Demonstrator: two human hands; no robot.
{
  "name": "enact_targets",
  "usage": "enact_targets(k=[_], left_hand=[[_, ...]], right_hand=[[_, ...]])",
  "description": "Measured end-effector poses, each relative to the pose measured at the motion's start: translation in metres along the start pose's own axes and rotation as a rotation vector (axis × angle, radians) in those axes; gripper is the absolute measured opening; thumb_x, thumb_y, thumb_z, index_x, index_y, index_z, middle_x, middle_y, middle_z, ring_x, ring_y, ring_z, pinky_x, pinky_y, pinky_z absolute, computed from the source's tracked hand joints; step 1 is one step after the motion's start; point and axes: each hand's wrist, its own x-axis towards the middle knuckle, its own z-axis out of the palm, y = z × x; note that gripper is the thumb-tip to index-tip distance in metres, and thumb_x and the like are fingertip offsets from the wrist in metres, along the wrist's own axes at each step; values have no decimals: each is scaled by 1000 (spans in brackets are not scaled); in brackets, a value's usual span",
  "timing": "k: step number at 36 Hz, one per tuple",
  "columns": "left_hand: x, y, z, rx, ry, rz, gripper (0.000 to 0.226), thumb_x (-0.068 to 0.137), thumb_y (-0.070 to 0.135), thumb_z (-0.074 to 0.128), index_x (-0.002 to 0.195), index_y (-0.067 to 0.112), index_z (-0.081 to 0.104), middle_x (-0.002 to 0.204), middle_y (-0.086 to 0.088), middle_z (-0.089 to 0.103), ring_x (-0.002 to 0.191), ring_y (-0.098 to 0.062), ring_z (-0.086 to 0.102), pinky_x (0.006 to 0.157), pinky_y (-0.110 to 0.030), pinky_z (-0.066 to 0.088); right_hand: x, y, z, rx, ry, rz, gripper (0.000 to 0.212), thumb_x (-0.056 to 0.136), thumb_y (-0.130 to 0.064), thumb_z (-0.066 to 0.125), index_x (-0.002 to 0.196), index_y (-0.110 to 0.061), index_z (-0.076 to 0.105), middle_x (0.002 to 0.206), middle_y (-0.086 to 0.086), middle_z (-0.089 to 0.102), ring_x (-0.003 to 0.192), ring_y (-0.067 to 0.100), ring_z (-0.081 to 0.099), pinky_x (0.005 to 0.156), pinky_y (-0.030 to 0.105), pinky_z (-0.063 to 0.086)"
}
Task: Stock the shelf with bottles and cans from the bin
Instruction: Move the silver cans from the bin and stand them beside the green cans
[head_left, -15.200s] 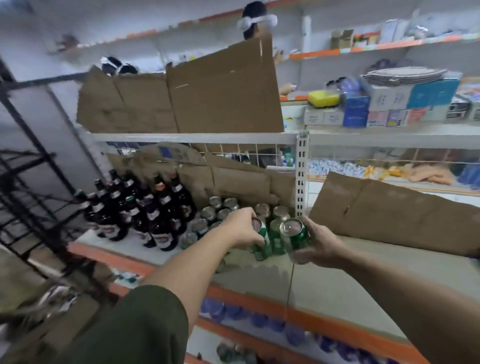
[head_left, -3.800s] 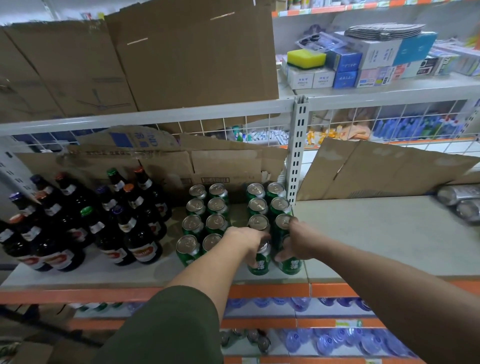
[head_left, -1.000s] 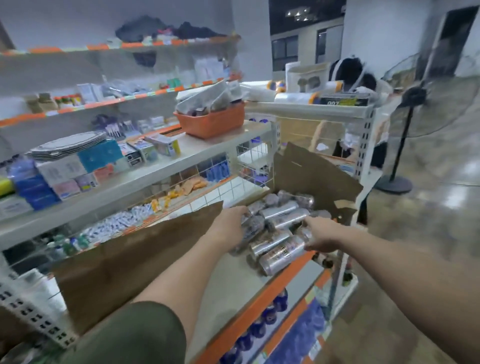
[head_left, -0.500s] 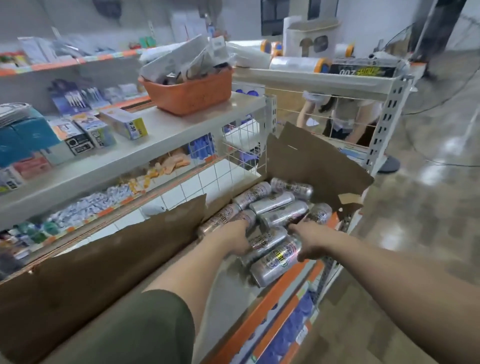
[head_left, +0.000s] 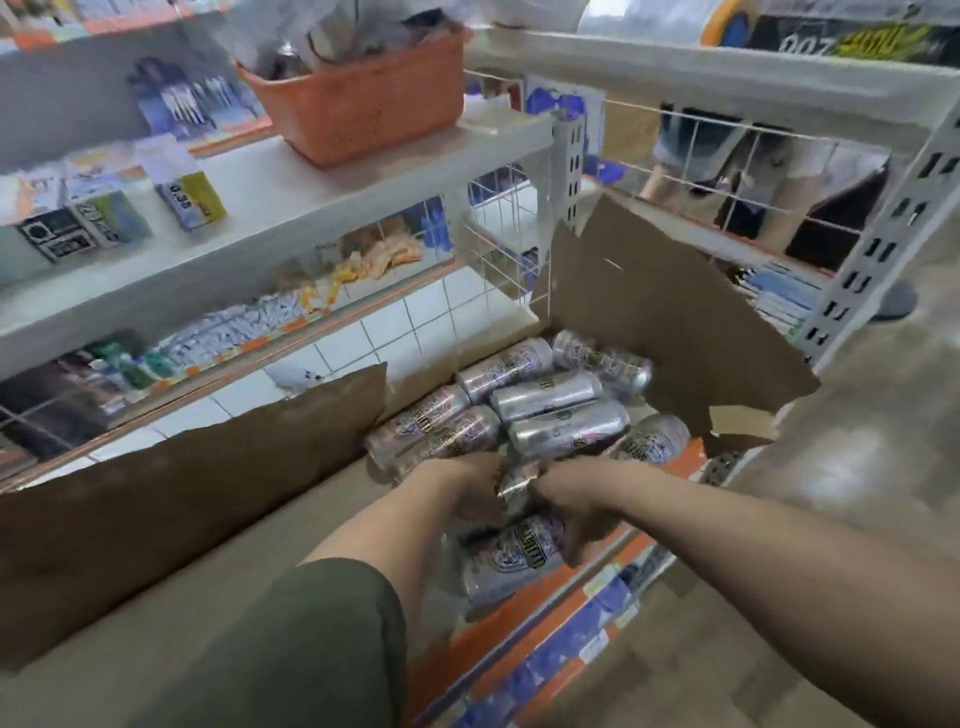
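Observation:
Several silver cans (head_left: 545, 395) lie on their sides in a pile at the right end of the grey shelf board (head_left: 332, 504). Both my hands are down at the near edge of the pile. My left hand (head_left: 457, 488) curls round a silver can (head_left: 514, 483) that shows between the two hands. My right hand (head_left: 576, 499) has its fingers curled over the end of the front silver can (head_left: 511, 551), which lies by the shelf's orange front edge (head_left: 519, 618). The picture is blurred by motion.
Brown cardboard sheets stand behind the cans on the left (head_left: 182, 493) and on the right (head_left: 665, 322). An orange basket (head_left: 363, 104) and small boxes sit on the shelf above. A person (head_left: 727, 171) stands behind the wire mesh. Blue-wrapped bottles (head_left: 571, 660) fill the lower shelf.
The view has closed in on the pile of silver cans. Both hands have drawn together at its near edge and curled onto two cans.

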Motion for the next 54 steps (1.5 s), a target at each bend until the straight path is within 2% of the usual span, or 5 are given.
enact_targets(k=[8,11,22,36,54], left_hand=[[-32,-26,-13,-95,81,-32,87,66,48,84,143,33,46,137,2,60,114,-23,61,96,-41,56],[-60,-45,-15,-191,183,-85,79,69,39,85,137,30,45,131,2,60,107,-19,60,90,-36,56],[-199,-145,5,-486,572,-242,90,55,28,87,136,31,48,124,9,63,114,-14,62,98,-36,54],[-317,-284,73,-717,736,-385,75,55,18,93,117,34,54,113,14,69,107,-7,68,94,-34,58],[-320,-377,122,-929,838,-375,96,41,34,90,130,27,56,125,3,67,110,-17,63,97,-33,54]], right_hand=[[-10,-4,-29,186,24,-68,50,74,-32,84,115,-22,57,91,-8,63,68,-1,60,55,12,49],[-12,-18,-47,216,141,-144,62,70,-38,86,126,-28,59,116,-7,64,97,11,59,82,26,52],[13,-102,-110,157,391,-241,72,51,-45,84,109,-20,50,107,0,55,96,23,56,86,41,51],[69,-271,-124,222,502,-287,52,61,-30,86,94,-32,45,95,-11,53,80,6,49,56,14,33],[132,-386,-77,261,580,-78,38,65,-37,76,65,-19,43,62,-5,48,55,13,43,44,26,30]])
